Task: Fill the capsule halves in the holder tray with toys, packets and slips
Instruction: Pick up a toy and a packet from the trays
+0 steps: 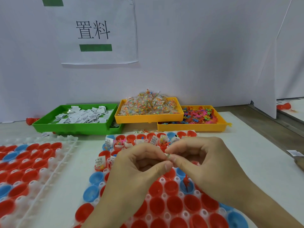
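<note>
A clear holder tray [164, 197] of red and blue capsule halves lies in front of me. Its far rows hold slips, packets and small toys; the near halves look bare, apart from a red toy [186, 182] standing in a blue half. Above the tray's middle, my left hand [136, 175] and my right hand [204, 162] meet fingertip to fingertip. Together they pinch a small pale-green toy [168, 156], mostly hidden by the fingers. The supplies stand at the back: a green tray of white slips [79, 118], an orange tray of candy packets [148, 107] and an orange tray of coloured toys [199, 116].
A second holder tray [29, 163] of red and blue halves lies at the left. A white partition with a printed sign [97, 32] closes the back. Loose slips lie near the green tray [44, 134] and at the table's right edge [294, 153].
</note>
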